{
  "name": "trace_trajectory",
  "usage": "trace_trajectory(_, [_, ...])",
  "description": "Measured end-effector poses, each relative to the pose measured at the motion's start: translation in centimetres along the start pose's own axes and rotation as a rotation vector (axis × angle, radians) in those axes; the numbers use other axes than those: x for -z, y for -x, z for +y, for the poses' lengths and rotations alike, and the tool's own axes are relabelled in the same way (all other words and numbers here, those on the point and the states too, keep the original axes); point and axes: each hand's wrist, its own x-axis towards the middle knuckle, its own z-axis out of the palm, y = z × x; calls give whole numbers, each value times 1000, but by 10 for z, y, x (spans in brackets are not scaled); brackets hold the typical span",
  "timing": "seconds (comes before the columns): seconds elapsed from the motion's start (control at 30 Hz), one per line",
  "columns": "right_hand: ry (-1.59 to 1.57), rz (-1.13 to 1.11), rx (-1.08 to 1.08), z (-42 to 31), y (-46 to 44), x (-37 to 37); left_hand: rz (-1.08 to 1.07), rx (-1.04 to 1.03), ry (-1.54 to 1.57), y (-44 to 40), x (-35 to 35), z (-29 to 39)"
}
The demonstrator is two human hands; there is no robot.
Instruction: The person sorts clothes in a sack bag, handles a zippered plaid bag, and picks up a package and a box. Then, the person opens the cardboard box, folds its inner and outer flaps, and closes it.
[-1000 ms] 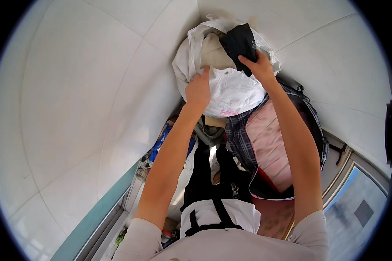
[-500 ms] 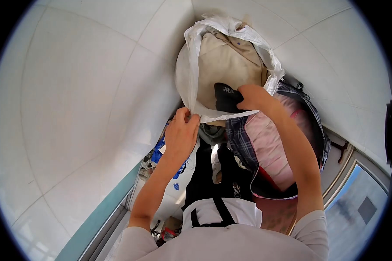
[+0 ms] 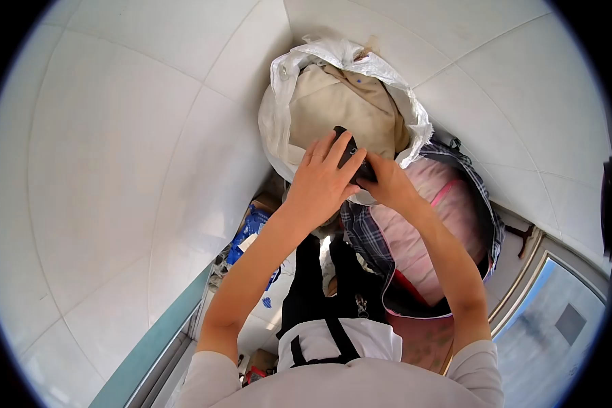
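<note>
Both my hands are on a small black item with pale lettering (image 3: 355, 162), which looks like folded cloth; its exact kind is unclear. My right hand (image 3: 386, 180) is closed on its lower right end. Across its upper left side lie the fingers of my left hand (image 3: 323, 178), with the thumb below, covering much of it. The item is above the near rim of a white woven sack (image 3: 276, 122), whose mouth stands open. Inside the sack is beige fabric (image 3: 333, 102), bunched into a rounded mass.
A plaid bag (image 3: 368, 234) holding pink fabric (image 3: 421, 224) stands at the right, against the sack. Pale tiled walls (image 3: 115, 149) meet in a corner behind. Blue patterned packaging (image 3: 253, 228) lies at the lower left. A framed glass pane (image 3: 551, 326) is at the lower right.
My left hand has let go of the sack's rim and moved right onto the black item. My right hand has drawn the item slightly toward me. The near rim has dropped.
</note>
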Motion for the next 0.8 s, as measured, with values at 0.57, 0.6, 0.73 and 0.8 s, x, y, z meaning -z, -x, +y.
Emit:
trace_trajectory(0.57, [323, 410, -351, 40, -150, 29, -328, 235, -266, 15, -27, -44])
trace_trajectory(0.6, [385, 448, -344, 34, -154, 26, -321, 231, -282, 14, -26, -43])
trace_trajectory(0.73, [407, 420, -315, 21, -158, 24, -298, 241, -279, 10, -16, -37])
trace_trajectory(0.8, [374, 391, -192, 19, -152, 22, -300, 243, -274, 7, -9, -32])
